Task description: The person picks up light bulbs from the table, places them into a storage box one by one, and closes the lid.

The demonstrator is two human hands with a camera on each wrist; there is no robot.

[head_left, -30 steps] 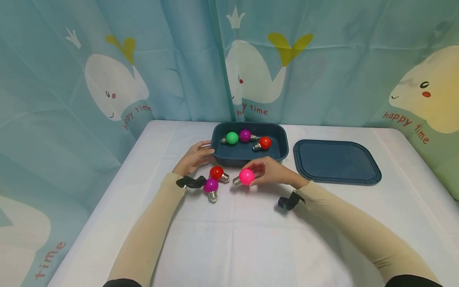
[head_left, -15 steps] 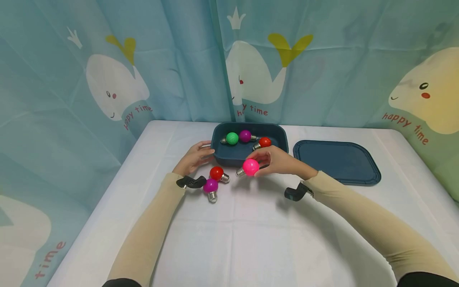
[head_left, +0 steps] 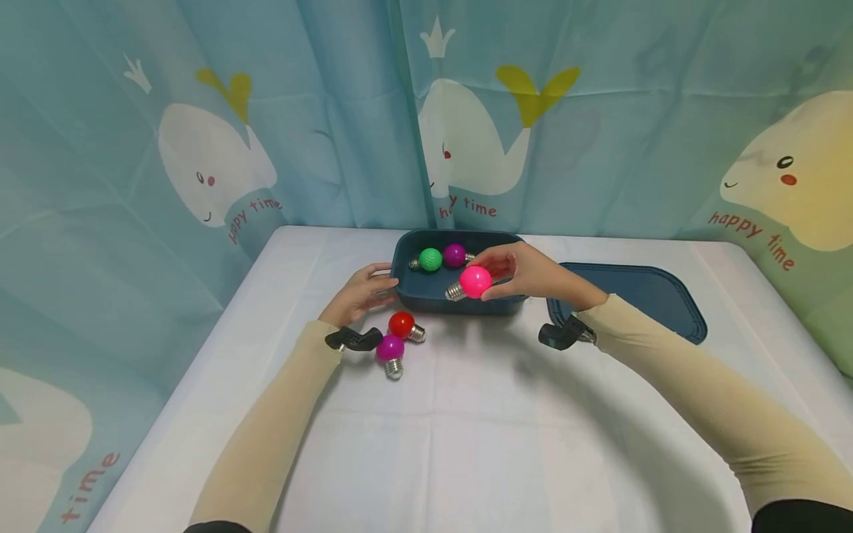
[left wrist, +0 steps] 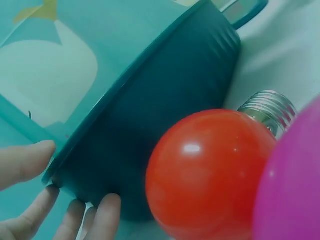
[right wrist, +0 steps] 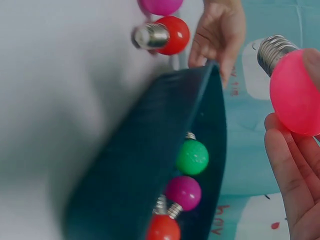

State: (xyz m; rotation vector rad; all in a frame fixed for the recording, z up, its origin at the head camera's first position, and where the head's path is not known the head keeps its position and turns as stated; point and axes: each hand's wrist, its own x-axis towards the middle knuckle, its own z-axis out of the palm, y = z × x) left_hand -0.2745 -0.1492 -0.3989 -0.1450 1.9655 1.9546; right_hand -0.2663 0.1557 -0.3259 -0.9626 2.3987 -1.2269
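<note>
While the left hand [head_left: 360, 296] touched the left end of the bin [head_left: 460, 304], its fingers nearly straight and not closed round it, the right hand [head_left: 526, 274] pinched the pink bulb [head_left: 476, 282] by its round end, thumb and fingers apart only by the bulb's width. Pink bulb: held above the table [head_left: 426, 459] at the bin's near side, right of its middle, metal base pointing left and slightly down. Bin: dark blue, near the table's far edge, containing one green bulb [head_left: 431, 259], base to the left; one purple bulb [head_left: 455, 255], base to the right; and one red bulb [right wrist: 163, 228], covered by the right hand in the head view but seen from the right wrist. On the white table, before the bin: one loose red bulb [head_left: 401, 324], base to the right, and beside it one loose purple bulb [head_left: 390, 348], base pointing away from the bin; whether these two touched could not be told. Tray [head_left: 640, 289]: dark blue, flat, right of the bin, partly behind the right arm [head_left: 693, 392]. Curtain [head_left: 333, 148]: blue-green, printed with pale whales, hung behind the table
</note>
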